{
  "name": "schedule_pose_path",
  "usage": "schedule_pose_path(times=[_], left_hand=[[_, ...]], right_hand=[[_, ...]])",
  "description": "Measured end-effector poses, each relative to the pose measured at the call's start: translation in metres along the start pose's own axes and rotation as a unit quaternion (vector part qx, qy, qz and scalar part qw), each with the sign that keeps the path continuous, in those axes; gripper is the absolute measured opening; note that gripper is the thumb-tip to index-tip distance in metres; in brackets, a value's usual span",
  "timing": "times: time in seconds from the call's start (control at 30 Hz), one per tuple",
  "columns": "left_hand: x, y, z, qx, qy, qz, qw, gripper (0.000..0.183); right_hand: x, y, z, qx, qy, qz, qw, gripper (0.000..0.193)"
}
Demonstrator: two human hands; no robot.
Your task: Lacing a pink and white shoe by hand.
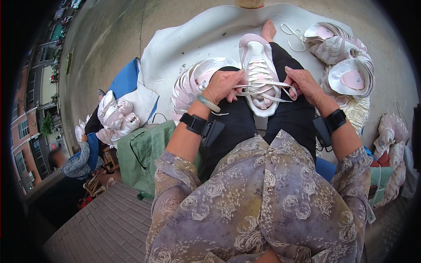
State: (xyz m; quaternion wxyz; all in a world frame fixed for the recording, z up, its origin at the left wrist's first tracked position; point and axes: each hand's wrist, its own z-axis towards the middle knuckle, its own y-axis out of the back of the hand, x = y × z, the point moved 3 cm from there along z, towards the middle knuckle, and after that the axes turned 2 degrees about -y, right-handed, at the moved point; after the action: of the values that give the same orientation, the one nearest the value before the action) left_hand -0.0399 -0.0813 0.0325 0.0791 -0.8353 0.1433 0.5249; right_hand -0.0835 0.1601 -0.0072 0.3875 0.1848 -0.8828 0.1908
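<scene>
A white and pink sneaker upper (pixel 260 65) lies lengthwise on my lap, between my thighs, its rounded toe pointing away from me. White shoelace (pixel 266 87) runs crisscross up its front, with loops and strands spread across the ankle end. On the left of the shoe, my left hand (pixel 224 84) pinches a strand of this lace between thumb and fingers. Across from it, my right hand (pixel 303 84) grips the lace on the other side, fingers curled. The lace stretches between both hands over the pink tongue. A bangle and a black strapped device sit on my left wrist.
Nested stacks of pink and white uppers lie left (pixel 186 85) and right (pixel 353 76) on a white sheet (pixel 175 46). A green sack (pixel 142 153) stands at my left. Farther left, another person (pixel 81 160) sits beside more bundled uppers (pixel 116 115).
</scene>
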Motion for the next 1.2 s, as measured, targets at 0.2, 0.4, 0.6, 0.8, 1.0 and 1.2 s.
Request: schedule_pose_path(times=[0.2,0.4,0.6,0.8,1.0,1.2], left_hand=[[0.0,-0.018,0.014,-0.06,-0.01,0.231,0.971,0.016],[0.016,-0.027,0.004,-0.076,-0.156,0.563,0.808,0.017],[0.01,-0.03,0.011,-0.052,-0.126,0.592,0.795,0.018],[0.008,-0.019,0.02,0.014,-0.179,0.578,0.796,0.014],[0.015,-0.015,0.023,0.022,-0.229,0.586,0.777,0.012],[0.008,-0.029,0.019,-0.055,-0.285,0.599,0.747,0.012]], right_hand=[[0.002,-0.014,0.011,-0.019,0.073,-0.109,0.991,0.013],[0.0,-0.044,0.01,-0.086,0.264,-0.542,0.793,0.014],[0.014,-0.055,0.008,-0.081,0.327,-0.647,0.684,0.011],[0.02,-0.061,0.007,-0.057,0.385,-0.699,0.6,0.009],[0.023,-0.065,0.01,-0.054,0.403,-0.697,0.591,0.008],[0.022,-0.062,0.009,-0.078,0.354,-0.692,0.624,0.01]])
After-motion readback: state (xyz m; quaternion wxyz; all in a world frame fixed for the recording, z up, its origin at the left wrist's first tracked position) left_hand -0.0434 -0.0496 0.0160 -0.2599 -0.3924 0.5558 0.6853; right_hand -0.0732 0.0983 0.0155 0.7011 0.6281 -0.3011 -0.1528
